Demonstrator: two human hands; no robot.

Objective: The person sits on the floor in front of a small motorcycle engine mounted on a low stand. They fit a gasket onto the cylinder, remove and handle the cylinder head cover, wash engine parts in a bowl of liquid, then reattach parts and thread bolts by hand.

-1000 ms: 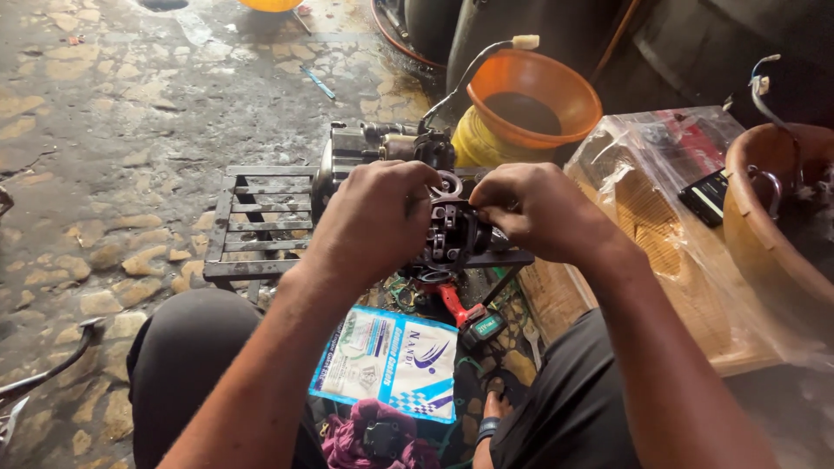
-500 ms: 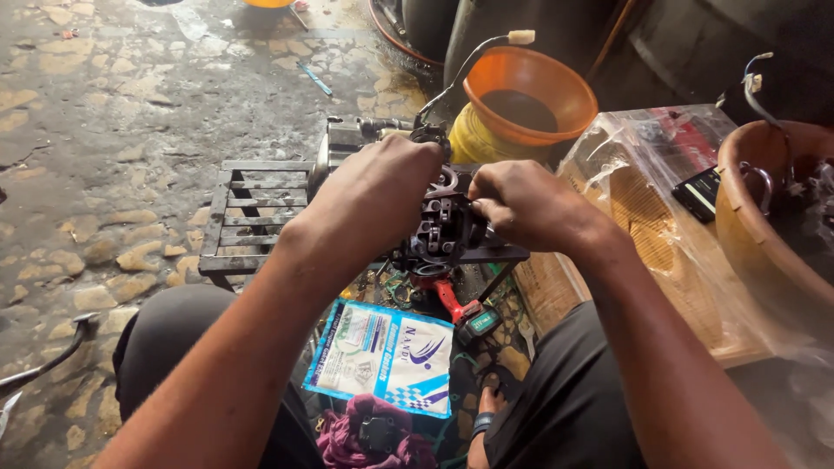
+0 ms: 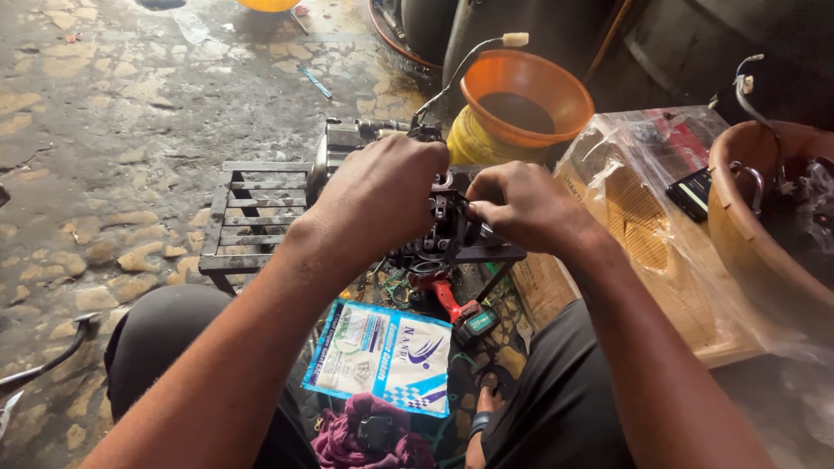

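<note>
While the blue-and-white packet [image 3: 385, 356] lies nearest at six o'clock, both hands work the dark engine part [image 3: 439, 227] on the metal grate stand [image 3: 252, 217] — left hand [image 3: 382, 195] clamps its top, right hand [image 3: 521, 208] pinches a small fitting; best kept braced. Orange funnel [image 3: 526, 95] sits at one o'clock.

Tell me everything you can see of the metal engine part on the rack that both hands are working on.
The engine part is a dark, greasy metal assembly, cast-looking, with a grey cylindrical section sticking out at its far left end. It sits on a low black metal rack with slatted bars, over a wet stone floor. The left hand lies over its top and hides much of it; the right hand pinches at its near right side. A thin bent wire rises behind it. Finer detail is hidden.
</note>
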